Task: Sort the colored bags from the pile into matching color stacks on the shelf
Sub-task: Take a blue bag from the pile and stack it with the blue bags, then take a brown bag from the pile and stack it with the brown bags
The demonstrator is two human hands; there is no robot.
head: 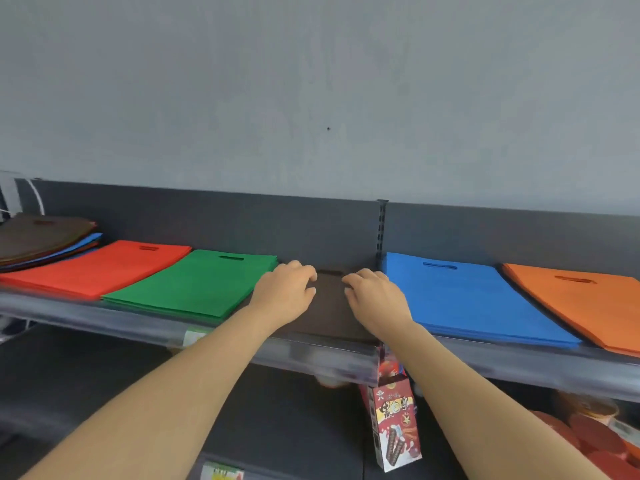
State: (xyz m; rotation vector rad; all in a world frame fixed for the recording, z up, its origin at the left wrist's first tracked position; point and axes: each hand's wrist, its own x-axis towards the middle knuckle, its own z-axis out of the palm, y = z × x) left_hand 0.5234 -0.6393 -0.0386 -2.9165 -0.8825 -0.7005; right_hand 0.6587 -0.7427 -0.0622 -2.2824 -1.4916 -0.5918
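A dark brown bag (330, 303) lies flat on the shelf (138, 325) between the green stack (194, 285) and the blue stack (464, 299). My left hand (285, 296) rests on its left side and my right hand (375, 299) on its right side, fingers slightly bent and pressing down. A red stack (97, 268) sits left of the green one, an orange stack (581, 303) at the far right. The mixed pile (45, 240), with a brown bag on top, lies at the far left.
A dark back panel with a slotted upright (382, 230) runs behind the shelf, under a grey wall. A snack box (394, 420) hangs below the shelf's front rail. Reddish goods (595, 441) fill the lower right.
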